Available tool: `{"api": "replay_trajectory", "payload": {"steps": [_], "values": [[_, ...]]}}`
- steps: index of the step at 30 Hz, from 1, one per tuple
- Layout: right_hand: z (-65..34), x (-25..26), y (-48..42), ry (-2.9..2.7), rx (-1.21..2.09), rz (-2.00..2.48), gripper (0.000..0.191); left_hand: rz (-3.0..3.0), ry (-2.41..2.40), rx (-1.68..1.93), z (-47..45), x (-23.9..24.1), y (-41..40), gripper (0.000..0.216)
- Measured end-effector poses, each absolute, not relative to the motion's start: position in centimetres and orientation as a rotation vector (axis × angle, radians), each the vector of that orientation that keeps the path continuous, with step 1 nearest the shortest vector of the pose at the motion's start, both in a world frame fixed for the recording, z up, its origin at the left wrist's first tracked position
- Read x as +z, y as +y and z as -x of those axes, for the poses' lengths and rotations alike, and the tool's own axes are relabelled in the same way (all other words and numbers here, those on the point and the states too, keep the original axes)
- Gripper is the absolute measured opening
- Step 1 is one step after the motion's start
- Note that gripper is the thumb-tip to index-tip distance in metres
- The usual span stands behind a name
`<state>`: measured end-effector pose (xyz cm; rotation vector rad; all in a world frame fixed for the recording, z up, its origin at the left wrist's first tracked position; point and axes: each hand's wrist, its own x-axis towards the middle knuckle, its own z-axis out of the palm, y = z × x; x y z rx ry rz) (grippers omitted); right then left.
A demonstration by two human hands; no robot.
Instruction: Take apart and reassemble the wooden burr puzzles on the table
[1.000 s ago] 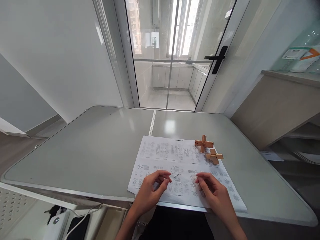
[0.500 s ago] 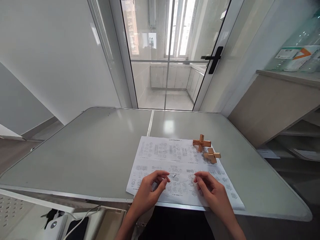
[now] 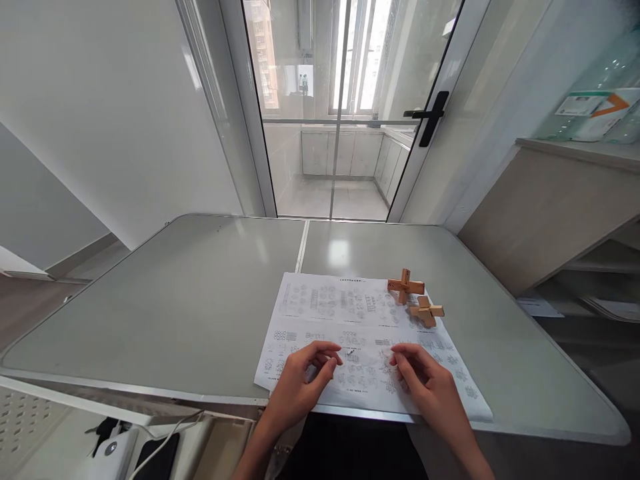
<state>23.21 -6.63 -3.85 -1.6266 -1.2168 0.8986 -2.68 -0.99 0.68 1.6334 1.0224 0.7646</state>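
A white paper sheet (image 3: 330,320) printed with small diagrams lies on the table near its front edge. Over its lower left part rests my left hand (image 3: 307,380), fingers curved with a gap between thumb and fingertips and nothing held. My right hand (image 3: 430,380) is over the sheet's lower right part, fingers loosely bent, thumb apart from the index finger, also holding nothing. Two wooden interlocking puzzles sit at the sheet's upper right: a darker cross-shaped puzzle (image 3: 405,287) and, just nearer to me, a lighter wooden puzzle (image 3: 427,311). Neither hand touches them.
The grey-green table (image 3: 210,300) has a seam down its middle. Behind it stands a glass door with a black handle (image 3: 431,119). Shelving with plastic bottles (image 3: 590,110) is at right. Below left are a cable (image 3: 155,450) and a white device (image 3: 114,453).
The view has shifted very slightly, so everything appears a few pixels to the right. Both hands and the wooden puzzles keep their places on the sheet.
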Motion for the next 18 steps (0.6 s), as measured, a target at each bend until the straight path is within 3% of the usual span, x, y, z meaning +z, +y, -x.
{"api": "replay_trajectory", "payload": {"steps": [18], "values": [[-23.11, -3.42, -6.61, -1.266, 0.857, 1.631, 0.039, -1.645, 1.008, 0.776, 2.64, 0.78, -0.96, 0.023]]}}
